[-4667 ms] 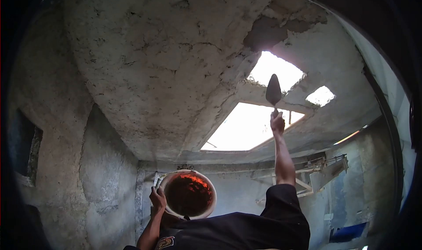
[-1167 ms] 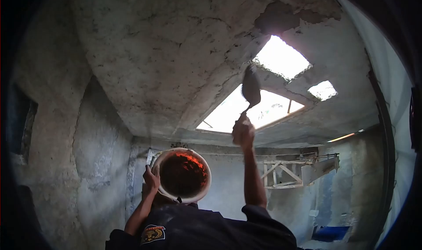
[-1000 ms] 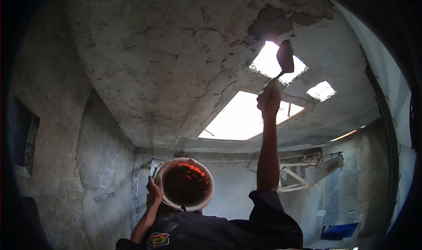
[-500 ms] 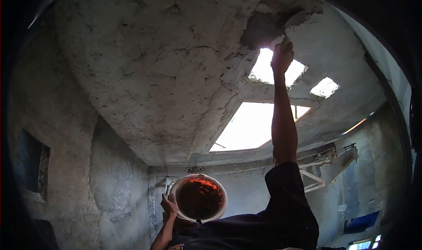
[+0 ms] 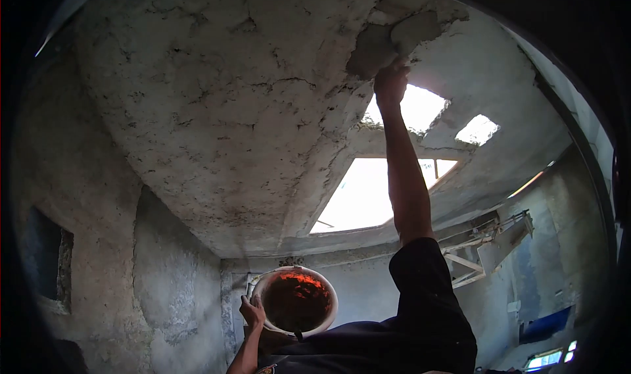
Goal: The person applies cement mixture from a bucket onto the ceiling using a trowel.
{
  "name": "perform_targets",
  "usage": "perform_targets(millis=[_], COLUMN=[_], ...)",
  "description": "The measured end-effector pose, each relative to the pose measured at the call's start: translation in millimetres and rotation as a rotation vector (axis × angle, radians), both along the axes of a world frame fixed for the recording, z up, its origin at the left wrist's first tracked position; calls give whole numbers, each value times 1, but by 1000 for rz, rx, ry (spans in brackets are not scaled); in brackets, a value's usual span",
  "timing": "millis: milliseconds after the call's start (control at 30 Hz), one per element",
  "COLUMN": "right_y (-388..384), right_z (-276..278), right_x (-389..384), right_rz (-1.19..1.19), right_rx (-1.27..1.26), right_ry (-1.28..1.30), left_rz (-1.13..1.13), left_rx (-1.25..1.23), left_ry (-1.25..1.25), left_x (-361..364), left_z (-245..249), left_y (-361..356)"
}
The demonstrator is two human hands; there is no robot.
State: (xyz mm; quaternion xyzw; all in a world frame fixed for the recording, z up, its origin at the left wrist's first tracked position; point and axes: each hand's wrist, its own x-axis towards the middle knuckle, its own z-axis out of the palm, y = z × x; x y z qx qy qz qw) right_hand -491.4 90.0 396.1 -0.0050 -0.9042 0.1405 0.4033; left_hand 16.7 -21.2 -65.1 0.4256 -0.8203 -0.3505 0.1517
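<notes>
Right hand (image 5: 391, 85) is up at full reach, pressed against the dark wet patch (image 5: 372, 50) on the cracked ceiling (image 5: 217, 98), just beside the nearest roof opening (image 5: 424, 108). Fingers clenched; can't tell what's in them. Left hand (image 5: 252, 310) is low, fingers wrapped on the left rim of the bucket (image 5: 296, 303). Bucket is tilted, mouth showing, dark inside with an orange glow.

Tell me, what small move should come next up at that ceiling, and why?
Probably a short sideways sweep of the right hand across the dark patch in the ceiling. The closed fist is pressed up at the patch's lower edge, and the patch looks rough and uneven beside cracked plaster. The left hand holds the bucket low.
</notes>
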Motion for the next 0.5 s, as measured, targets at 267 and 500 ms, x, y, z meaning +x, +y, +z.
perform_targets(millis=[267,500], right_y=[-2,30], right_z=[-30,-44], right_x=[12,54], right_rz=[186,358], right_rx=[-161,-21], right_ry=[76,126], left_rz=[18,6], left_rx=[-107,-25], left_ry=[41,-35], left_x=[1,6], left_z=[10,-3], left_y=[4,2])
